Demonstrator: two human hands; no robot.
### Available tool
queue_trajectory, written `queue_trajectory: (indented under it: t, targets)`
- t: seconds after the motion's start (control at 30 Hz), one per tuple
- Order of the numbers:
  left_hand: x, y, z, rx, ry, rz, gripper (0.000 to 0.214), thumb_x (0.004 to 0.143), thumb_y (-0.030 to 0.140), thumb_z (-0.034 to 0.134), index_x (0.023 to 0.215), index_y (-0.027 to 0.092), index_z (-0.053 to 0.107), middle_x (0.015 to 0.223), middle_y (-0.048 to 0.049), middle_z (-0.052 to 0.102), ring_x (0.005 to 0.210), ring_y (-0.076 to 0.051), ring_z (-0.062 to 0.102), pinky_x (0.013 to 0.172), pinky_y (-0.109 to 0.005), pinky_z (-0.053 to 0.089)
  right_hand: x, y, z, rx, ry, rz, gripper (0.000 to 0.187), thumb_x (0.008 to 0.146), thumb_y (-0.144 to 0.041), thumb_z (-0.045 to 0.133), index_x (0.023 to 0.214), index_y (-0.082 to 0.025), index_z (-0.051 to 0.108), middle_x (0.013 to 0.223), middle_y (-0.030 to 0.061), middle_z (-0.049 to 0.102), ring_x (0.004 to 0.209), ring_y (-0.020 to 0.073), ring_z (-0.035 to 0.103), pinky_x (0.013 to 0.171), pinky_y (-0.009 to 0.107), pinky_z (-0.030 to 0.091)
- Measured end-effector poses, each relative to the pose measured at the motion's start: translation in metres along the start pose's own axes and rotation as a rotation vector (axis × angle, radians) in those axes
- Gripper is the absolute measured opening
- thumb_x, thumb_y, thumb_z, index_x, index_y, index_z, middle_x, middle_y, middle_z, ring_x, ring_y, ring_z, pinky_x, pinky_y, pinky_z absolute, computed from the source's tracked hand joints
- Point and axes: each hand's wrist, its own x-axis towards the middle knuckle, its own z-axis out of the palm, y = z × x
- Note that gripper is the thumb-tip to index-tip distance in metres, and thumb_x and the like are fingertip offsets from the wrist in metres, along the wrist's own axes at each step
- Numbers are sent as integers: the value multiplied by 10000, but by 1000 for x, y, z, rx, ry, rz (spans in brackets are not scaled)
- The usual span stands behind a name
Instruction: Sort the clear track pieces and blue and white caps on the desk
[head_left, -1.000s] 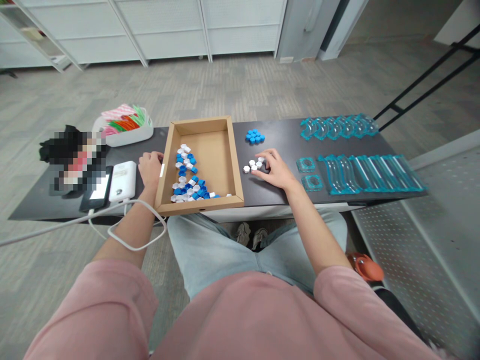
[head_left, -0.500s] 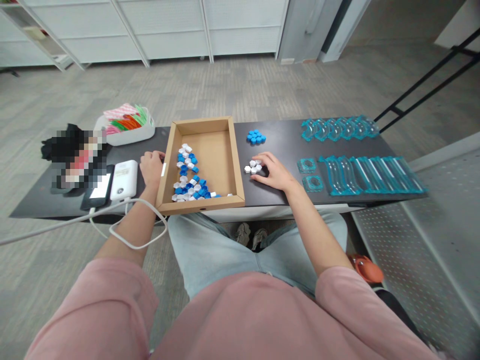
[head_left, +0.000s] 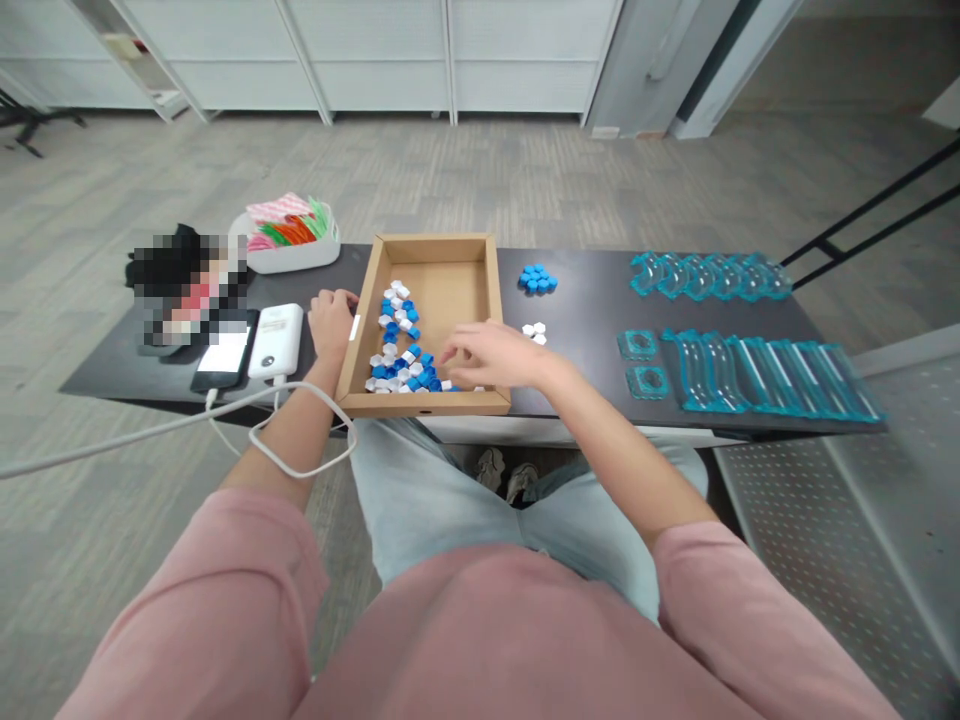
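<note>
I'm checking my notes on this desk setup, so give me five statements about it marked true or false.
1. The right hand is in or above the cardboard box. True.
2. The box holds only white pieces. False: it holds blue and white pieces.
3. The left hand is beside the box's left wall. True.
4. Outside the box, the blue cluster lies nearer the person than the white group. False: the blue cluster lies farther away than the white group.

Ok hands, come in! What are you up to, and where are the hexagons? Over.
Left hand at left side of cardboard tray. Right hand over the tray, grip unclear. Blue and white hexagons inside. White cable across left forearm.
</note>
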Motion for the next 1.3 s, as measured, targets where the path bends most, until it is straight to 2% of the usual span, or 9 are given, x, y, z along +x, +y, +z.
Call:
queue_trajectory:
  t: [0.13,0.23,0.33,0.5,0.67,0.8,0.93,1.1,1.3]
  targets:
    - [-1,2,-1,-3,4,-5,398,1100,210,452,1354,215,758,1491,-251,679,1424,-432,596,1157,-501,504,45,-5,17,-60,-311,141,168,821,-226,953,806,-295,801,784,-19,789,722,211,711,678,338,486]
    - [0,1,0,-9,0,-2,392,1098,206,451,1348,214,753,1497,-242,679,1434,-424,590,1168,-492,493,53,-3,28,-130,-355,182,272,766,-183,975,679,-288,739,663,-19,730,656,217,677,637,356,451]
    - [1,0,2,-15,-3,3,387,1102,202,460,1355,197,752,1511,-251,668,1442,-426,585,1172,-493,483,49,-5,29,-182,-358,198,221,817,-184,935,730,-286,759,771,27,785,788,262,739,706,377,480]
    - [2,-2,5,-29,13,11,361,1100,199,479,1330,202,756,1469,-249,668,1417,-426,589,1141,-484,486,35,-6,10,-51,-177,102,154,916,-212,855,1040,-277,790,965,27,825,896,251,744,772,347,526]
    - [3,-3,6,-47,30,19,336,1082,192,518,1306,214,766,1437,-242,672,1402,-432,591,1117,-488,502,-2,13,-22,74,130,0,203,1024,-318,792,1215,-248,800,1148,70,785,985,244,721,926,387,593]
    - [3,-4,6,-62,2,17,337,1118,199,507,1345,178,756,1476,-250,657,1429,-425,561,1166,-506,471,-51,45,-40,59,405,119,305,1035,-458,823,1273,-268,835,1136,70,738,959,249,698,954,428,618]
    - [2,-4,4,-66,-9,35,313,1138,197,496,1333,138,735,1478,-260,646,1410,-409,541,1153,-497,457,-97,84,-39,28,653,316,331,1022,-480,796,1275,-271,838,1138,68,705,893,243,680,932,456,644]
    - [0,0,-1,-41,-38,8,325,1138,206,497,1360,138,724,1520,-257,639,1427,-418,526,1150,-486,448,-125,114,-15,20,657,431,326,973,-421,783,1257,-269,827,1172,77,683,834,228,665,895,456,660]
    - [2,-1,0,-35,-45,-7,368,1150,214,488,1423,122,717,1553,-256,635,1446,-406,522,1187,-489,447,-127,116,1,8,632,398,424,920,-323,759,1340,-275,789,1261,103,726,1012,285,747,976,483,648]
